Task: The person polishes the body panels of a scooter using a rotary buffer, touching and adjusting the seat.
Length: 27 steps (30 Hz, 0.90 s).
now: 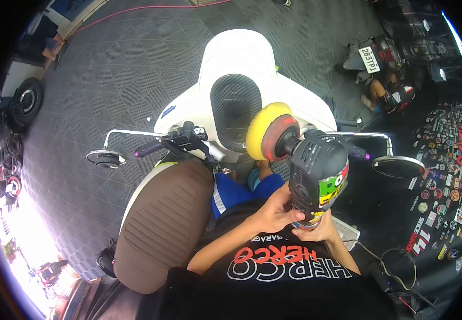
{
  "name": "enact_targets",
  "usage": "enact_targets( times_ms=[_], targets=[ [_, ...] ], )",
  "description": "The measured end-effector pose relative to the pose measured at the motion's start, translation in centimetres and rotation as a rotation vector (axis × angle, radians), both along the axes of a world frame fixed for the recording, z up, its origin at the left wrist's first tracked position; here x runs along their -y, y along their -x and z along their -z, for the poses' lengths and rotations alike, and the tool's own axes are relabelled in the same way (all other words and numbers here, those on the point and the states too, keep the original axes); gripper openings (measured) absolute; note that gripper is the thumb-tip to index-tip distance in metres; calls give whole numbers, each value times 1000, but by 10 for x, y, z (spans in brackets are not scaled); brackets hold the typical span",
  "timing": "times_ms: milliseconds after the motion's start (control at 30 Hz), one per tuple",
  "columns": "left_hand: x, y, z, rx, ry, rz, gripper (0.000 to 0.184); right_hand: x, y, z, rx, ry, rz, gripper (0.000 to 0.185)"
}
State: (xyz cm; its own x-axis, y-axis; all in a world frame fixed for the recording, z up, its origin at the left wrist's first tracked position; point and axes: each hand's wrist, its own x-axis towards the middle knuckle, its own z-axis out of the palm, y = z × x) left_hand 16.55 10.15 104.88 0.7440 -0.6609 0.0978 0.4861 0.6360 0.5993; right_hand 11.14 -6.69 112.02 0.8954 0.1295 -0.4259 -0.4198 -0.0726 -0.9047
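My left hand (279, 213) is closed around the lower body of a black cordless polisher (316, 168), thumb across its front. My right hand (320, 230) grips the bottom end of the same tool from the other side. The polisher stands upright before my chest, its yellow foam pad (267, 125) on a red backing plate facing left and forward. Colourful stickers cover its side. Behind the pad is the white front body (236, 58) of a scooter with a dark textured centre panel. Whether the pad touches the scooter, I cannot tell.
The scooter's brown ribbed seat (161, 229) lies at my left. Handlebar mirrors (106, 158) (399, 166) stick out on both sides. A person (393, 98) sits low by a parked motorcycle (372, 58) at right. A cable (396, 277) lies at lower right. A sticker-covered black surface (444, 197) is on the right.
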Motion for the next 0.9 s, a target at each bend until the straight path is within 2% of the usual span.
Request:
enact_targets(
  times_ms=[133,200,233,267,333,367,467,667,733,900],
  targets=[
    [12,11,-2,-16,-8,-169,69,-27,3,-15,-17,41,95,70],
    [15,4,-15,-32,-79,-274,77,-32,2,-13,93,172,24,66],
    [18,0,-22,-52,-97,-306,85,-31,1,-11,152,232,21,70],
    [16,-8,-23,-72,-75,-267,84,-31,-1,-10,214,289,19,74],
    [14,-23,-25,-136,-33,-166,82,-33,-5,-14,156,307,126,82],
    [26,-30,-27,-339,-10,-187,83,-36,-14,-17,263,403,107,89],
    [41,-60,-15,-322,185,-125,88,-43,-43,-27,266,498,109,77],
    [52,-75,-11,-364,431,-195,88,-39,-66,-27,338,683,33,83],
    [54,-84,-8,-392,377,-235,88,-40,-77,-31,342,746,-8,83],
    [53,-107,-12,-353,544,-219,87,-48,-106,-49,289,772,-55,80]
  ],
)
